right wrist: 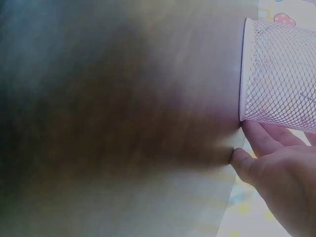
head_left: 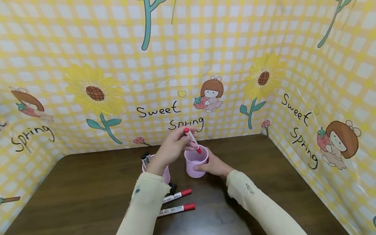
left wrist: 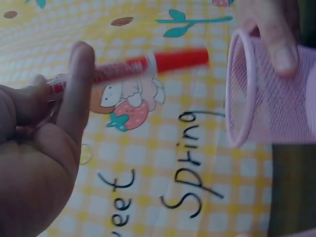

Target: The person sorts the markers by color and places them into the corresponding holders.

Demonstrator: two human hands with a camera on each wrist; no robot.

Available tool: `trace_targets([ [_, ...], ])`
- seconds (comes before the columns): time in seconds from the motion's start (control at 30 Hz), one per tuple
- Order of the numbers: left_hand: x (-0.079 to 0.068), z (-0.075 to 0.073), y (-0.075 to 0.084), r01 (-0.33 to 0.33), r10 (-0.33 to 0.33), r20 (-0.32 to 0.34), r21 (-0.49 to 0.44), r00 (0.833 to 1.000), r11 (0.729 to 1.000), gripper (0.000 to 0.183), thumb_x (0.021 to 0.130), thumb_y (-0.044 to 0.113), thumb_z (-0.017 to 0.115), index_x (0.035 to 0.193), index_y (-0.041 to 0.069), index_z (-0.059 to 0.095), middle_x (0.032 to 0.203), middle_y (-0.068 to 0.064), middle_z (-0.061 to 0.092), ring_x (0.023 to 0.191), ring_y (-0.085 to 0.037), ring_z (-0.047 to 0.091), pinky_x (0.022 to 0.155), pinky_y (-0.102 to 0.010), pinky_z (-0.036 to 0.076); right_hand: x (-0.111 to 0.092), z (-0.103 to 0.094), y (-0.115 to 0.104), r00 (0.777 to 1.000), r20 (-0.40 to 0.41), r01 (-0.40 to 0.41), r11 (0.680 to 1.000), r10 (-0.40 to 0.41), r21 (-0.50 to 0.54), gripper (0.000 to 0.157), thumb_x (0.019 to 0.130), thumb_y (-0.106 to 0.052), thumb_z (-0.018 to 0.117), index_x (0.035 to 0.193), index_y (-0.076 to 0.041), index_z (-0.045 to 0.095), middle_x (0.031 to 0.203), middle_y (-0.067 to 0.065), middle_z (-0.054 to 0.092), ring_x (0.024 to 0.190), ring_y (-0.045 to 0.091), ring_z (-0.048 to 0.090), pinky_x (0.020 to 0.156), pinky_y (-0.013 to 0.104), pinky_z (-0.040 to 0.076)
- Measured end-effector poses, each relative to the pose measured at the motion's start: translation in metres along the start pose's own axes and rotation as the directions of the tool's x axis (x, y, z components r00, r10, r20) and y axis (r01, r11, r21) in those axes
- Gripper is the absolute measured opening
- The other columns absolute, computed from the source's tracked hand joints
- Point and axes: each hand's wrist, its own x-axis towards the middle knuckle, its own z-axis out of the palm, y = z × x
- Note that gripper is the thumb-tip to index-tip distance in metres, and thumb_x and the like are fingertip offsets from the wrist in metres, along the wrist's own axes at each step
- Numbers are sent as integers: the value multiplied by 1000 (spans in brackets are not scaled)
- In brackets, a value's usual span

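My left hand (head_left: 170, 147) pinches a red-capped marker (head_left: 192, 138) between thumb and fingers. The marker slants down, its lower red end over the mouth of a pink mesh pen holder (head_left: 195, 170). In the left wrist view the marker's red cap (left wrist: 180, 60) points towards the holder's rim (left wrist: 242, 136), a short way apart. My right hand (head_left: 216, 164) grips this holder from the right, thumb on its front wall. The right wrist view shows the fingers (right wrist: 261, 138) low beside the mesh (right wrist: 284, 74).
A second pink holder (head_left: 166, 175), partly hidden behind my left wrist, contains black-capped markers (head_left: 145, 159). Two red-capped markers (head_left: 186, 192) lie on the brown table (head_left: 88, 192) beside my left sleeve, near a black object (head_left: 172, 188). A yellow checked cloth (head_left: 117, 49) hangs behind.
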Motion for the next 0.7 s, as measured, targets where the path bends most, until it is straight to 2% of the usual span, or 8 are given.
trace_targets([
  [0.13,11,7,-14,33,-27,-88,68,996,997,25,96,0,50,121,2,56,102,-15,60,76,-27,64,70,-38,54,2,1,4,1000,-12,-16,1000,16,-4,85,74,-16,82,141,-15,29,128,6,50,115,21,48,97,41,37],
  [0.27,17,14,-31,88,-53,-175,197,983,976,25,89,6,65,114,6,60,93,-8,63,71,-26,62,63,-42,54,3,1,4,999,-8,-35,999,35,-25,85,73,-22,83,140,-16,29,128,7,50,113,20,50,96,40,38],
  [0.37,18,17,-43,117,-42,-212,353,976,928,23,85,15,72,106,14,63,95,0,65,84,-23,62,70,-40,52,3,1,4,1000,7,-26,999,26,-31,87,74,-24,82,141,-17,27,130,10,49,112,20,51,96,39,40],
  [0.47,18,19,-55,115,-7,-225,471,974,874,19,83,19,74,99,18,65,95,3,62,94,-21,58,78,-37,48,3,1,5,1000,11,-10,1000,10,-26,87,75,-22,81,142,-17,26,130,12,48,111,20,51,94,39,41],
  [0.6,21,22,-68,111,20,-230,541,973,833,16,82,19,75,93,19,63,91,2,57,91,-21,56,79,-38,46,1,1,6,1000,0,-6,1000,6,-14,84,76,-19,80,141,-15,27,128,11,50,112,21,51,93,38,41],
  [0.7,23,25,-74,140,8,-245,580,969,803,16,82,22,75,92,21,63,89,4,56,87,-17,55,77,-38,45,0,1,6,1000,-8,-14,1000,14,-15,82,76,-18,80,140,-14,28,127,9,49,113,24,51,93,38,41],
])
